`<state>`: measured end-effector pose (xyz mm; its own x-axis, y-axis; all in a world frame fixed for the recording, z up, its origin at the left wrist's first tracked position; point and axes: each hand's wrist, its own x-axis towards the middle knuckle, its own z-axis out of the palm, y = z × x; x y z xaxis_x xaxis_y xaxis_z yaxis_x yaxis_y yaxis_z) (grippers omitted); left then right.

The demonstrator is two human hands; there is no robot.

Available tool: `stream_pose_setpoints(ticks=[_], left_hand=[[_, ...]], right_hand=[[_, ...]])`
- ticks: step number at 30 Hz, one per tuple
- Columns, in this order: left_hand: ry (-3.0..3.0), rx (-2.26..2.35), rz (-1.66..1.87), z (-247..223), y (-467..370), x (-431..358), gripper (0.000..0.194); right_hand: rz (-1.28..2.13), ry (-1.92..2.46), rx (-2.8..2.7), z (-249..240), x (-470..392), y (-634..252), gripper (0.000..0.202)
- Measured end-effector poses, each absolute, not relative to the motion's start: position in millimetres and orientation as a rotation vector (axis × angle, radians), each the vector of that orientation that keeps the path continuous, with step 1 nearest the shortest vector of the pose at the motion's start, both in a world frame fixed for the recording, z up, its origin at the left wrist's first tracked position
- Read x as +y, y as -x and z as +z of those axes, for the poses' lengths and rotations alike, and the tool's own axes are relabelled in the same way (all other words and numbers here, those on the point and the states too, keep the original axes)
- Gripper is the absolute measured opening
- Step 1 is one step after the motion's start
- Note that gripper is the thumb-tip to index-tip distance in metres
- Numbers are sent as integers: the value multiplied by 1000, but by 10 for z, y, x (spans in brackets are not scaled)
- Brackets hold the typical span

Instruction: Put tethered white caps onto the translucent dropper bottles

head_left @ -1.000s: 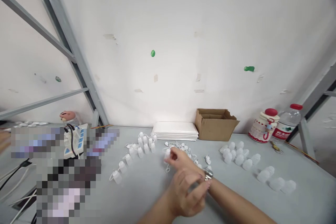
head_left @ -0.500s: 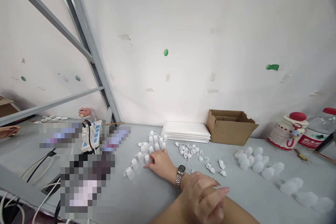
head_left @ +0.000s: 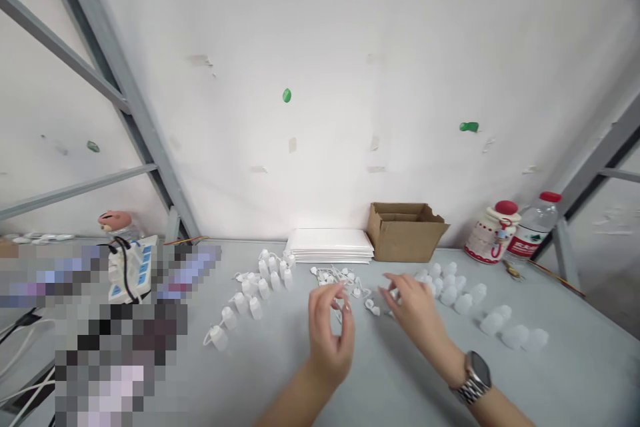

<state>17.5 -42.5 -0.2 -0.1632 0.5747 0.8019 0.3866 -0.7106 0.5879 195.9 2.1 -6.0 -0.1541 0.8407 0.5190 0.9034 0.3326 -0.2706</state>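
Note:
My left hand (head_left: 330, 333) is raised over the middle of the table, fingers curved and a gap showing between thumb and fingertips; nothing is visible in it. My right hand (head_left: 415, 307), with a watch (head_left: 477, 370) on its wrist, hovers to the right of a loose pile of white stringed caps (head_left: 333, 275). Its thumb and fingers are apart, with no object seen between them. Small translucent bottles (head_left: 450, 293) without caps lie to the right, partly behind that hand. On the left stand several white-capped bottles (head_left: 255, 307) in rough rows.
A stack of white flat boxes (head_left: 327, 245) and an open cardboard box (head_left: 407, 240) sit against the wall. Farther right are a decorated jar (head_left: 485, 233), a red-capped water bottle (head_left: 535, 230) and scissors (head_left: 513, 271). A power strip (head_left: 133, 270) with cables lies left.
My arms have uncrossed. My right hand has left the capped bottles and moved right, beside the caps. My left hand has moved left and up. The view has shifted right.

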Motion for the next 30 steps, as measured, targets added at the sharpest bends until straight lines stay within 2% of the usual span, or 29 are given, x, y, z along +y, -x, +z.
stream_pose_setpoints(ticks=[3,6,11,14,18,21,25,27,30], left_hand=[[-1551,1338,1764,73,-186,-333,27],[-1397,1421,1486,91,-141,-204,19],[-1578,1639,1014,-18,41,-24,17],[-1607,1666,866,-55,123,-21,10],[-1639,1711,684,-38,95,-92,21],[-1676,1752,678,-39,37,-116,12],[-1677,1732,760,-66,30,-54,10],[-1577,1672,902,-66,46,-2,10],[-1211,1443,1158,-36,61,58,15]], right_hand=[[-437,1789,-1883,-82,27,-2416,32],[-576,1968,-1885,-100,33,-2643,31],[-551,2085,-1934,-140,35,-2680,30],[-480,2094,-1959,-165,33,-2669,26],[-397,2075,-1955,-170,43,-2662,20],[-247,1938,-1893,-110,50,-2565,17],[310,1589,-1937,29,5,-2190,16],[573,1448,-2026,59,-41,-1938,12],[671,1326,-2141,-7,-108,-1611,6]])
